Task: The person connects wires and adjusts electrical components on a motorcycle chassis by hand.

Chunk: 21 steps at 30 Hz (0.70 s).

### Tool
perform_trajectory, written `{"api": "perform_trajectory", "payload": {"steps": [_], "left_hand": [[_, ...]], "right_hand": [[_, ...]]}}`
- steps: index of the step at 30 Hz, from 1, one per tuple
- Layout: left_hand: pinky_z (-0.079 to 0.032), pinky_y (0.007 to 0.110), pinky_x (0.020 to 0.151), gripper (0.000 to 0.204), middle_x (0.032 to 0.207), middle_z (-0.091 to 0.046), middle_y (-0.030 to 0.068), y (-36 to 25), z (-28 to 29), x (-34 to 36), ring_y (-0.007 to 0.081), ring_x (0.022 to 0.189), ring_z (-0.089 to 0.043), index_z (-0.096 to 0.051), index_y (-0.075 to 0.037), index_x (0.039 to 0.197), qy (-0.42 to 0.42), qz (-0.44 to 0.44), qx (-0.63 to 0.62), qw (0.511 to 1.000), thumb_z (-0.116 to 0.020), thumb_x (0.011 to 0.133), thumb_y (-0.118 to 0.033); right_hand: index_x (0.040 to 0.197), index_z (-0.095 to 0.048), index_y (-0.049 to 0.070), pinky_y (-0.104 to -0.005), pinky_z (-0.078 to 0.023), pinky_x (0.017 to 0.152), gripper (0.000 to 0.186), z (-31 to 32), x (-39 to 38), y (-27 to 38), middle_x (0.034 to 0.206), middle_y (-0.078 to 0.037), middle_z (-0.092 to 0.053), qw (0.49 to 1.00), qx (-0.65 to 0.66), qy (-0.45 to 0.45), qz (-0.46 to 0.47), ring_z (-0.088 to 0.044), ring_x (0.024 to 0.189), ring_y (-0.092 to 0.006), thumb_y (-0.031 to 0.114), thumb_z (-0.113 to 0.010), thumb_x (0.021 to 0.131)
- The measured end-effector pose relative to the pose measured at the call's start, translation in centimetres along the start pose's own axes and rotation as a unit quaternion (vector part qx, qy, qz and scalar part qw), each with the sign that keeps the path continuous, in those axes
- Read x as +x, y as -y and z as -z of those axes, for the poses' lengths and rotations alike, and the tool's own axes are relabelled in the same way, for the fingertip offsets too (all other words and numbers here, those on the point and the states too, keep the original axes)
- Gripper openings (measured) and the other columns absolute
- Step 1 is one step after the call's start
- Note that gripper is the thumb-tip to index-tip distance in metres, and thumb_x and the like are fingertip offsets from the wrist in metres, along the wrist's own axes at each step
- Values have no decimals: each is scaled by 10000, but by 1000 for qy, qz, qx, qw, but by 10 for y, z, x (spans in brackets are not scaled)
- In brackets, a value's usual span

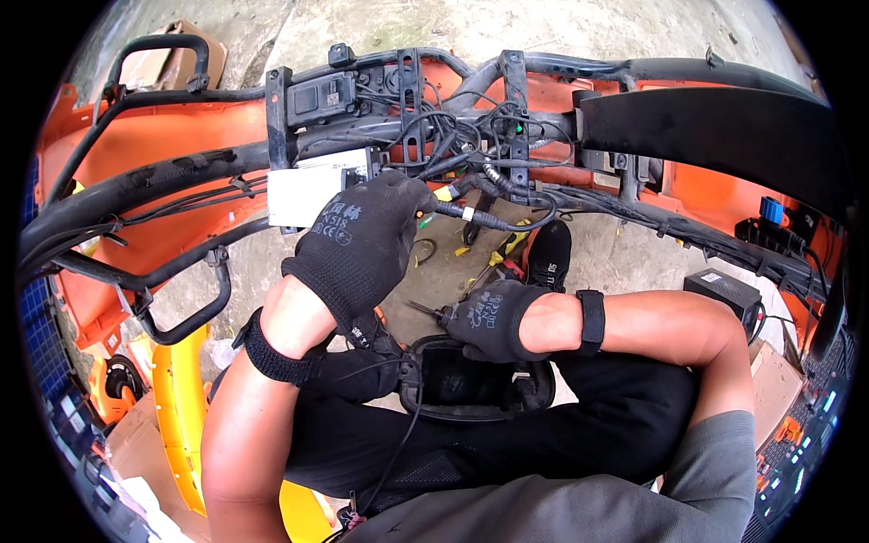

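My left hand [371, 237], in a black knit glove, is closed beside a white-and-silver box [308, 192] on the black tubular vehicle frame [172, 172]. What its fingers pinch is hidden; a small yellow and green bit shows at their tips. Just right of them runs a black cable with a plug and white band [469, 214]. Lower down, my right hand [496, 319], also gloved, is closed round a tool with a thin pointed metal tip [424, 309] aimed left; its handle is hidden. Below that hand sits a black open plastic bin [466, 378] between my legs.
Tangled black wires [444, 127] cross the frame's middle, near a black module [321, 98]. Orange body panels [136, 136] lie behind the tubes. A yellow-handled tool [510, 244] is on the concrete by my shoe. A yellow panel [178, 407] stands at left, a black box [724, 294] at right.
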<state>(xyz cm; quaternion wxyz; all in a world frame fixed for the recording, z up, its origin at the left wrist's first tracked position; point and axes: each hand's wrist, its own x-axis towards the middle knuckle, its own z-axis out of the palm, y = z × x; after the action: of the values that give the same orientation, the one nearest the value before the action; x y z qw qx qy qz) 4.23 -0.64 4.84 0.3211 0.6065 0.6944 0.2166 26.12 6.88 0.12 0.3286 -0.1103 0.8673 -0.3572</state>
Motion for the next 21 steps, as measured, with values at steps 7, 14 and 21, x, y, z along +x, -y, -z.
{"api": "perform_trajectory", "payload": {"steps": [7, 14, 21], "left_hand": [[-534, 458, 872, 273, 1072, -674, 198, -2, -1, -2, 409, 1011, -654, -667, -25, 1120, -2, -6, 8, 1000, -634, 856, 36], [-535, 460, 865, 291, 1079, -670, 198, -1, -2, -1, 412, 1015, -654, -658, -27, 1130, 3, -19, 10, 1000, -635, 847, 37], [-536, 464, 855, 294, 1071, -666, 202, -2, -1, -2, 417, 1005, -654, -656, -23, 1130, 6, -11, 14, 1000, -630, 844, 40]], "right_hand": [[1099, -664, 35, -481, -559, 807, 330, -2, 1, -1, 963, -162, -717, 1000, 0, -7, 1, -708, 932, -362, 308, -658, 914], [1118, -658, 32, -485, -560, 795, 351, -5, -1, -2, 958, -161, -720, 1000, -5, -20, 0, -712, 922, -362, 308, -671, 903], [1154, -641, 32, -483, -564, 784, 370, -5, 0, -3, 951, -166, -717, 1000, -1, -21, 11, -713, 913, -365, 302, -669, 903]]}}
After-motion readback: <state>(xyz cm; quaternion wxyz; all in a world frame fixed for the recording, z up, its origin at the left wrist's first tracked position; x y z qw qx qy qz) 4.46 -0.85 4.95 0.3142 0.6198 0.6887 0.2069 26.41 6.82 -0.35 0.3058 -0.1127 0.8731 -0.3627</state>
